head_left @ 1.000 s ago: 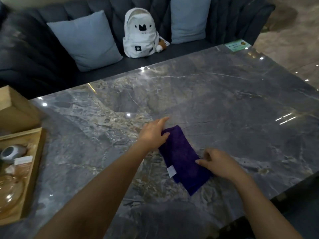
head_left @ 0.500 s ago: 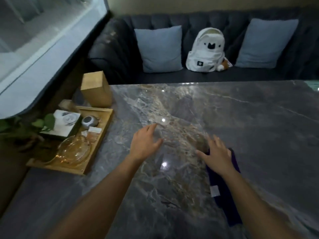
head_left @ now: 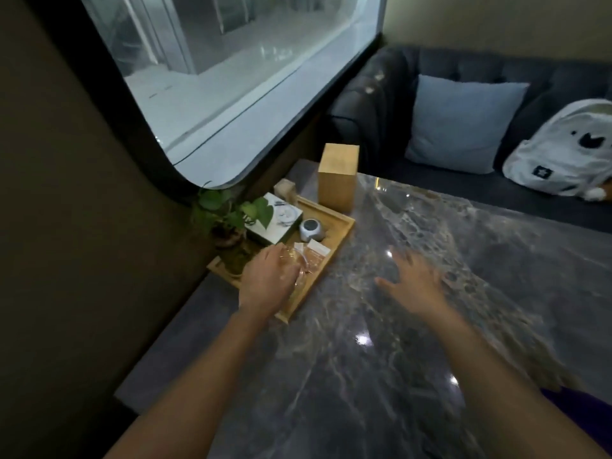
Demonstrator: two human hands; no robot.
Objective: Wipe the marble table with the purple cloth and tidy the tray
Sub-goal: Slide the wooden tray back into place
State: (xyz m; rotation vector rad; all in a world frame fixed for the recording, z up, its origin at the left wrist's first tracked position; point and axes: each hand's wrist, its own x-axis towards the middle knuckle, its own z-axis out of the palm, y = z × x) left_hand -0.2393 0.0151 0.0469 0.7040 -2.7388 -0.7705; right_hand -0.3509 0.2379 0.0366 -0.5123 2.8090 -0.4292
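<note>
Both hands' fingers (head_left: 402,260) off purple cloth (head_left: 583,400).

The tabletop (head_left: 381,359) is dark grey marble with pale veins and bright light spots. A wooden tray (head_left: 341,231) lies on its far left part, near the window side. A tall wooden box (head_left: 337,178) stands just behind the tray. At the near right edge, a piece of the purple cloth (head_left: 576,400) lies on the marble.

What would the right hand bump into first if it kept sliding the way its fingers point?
Probably nothing soon: the right hand points up-left over bare marble table. Farther along stands the wooden box, though depth is unclear.
</note>
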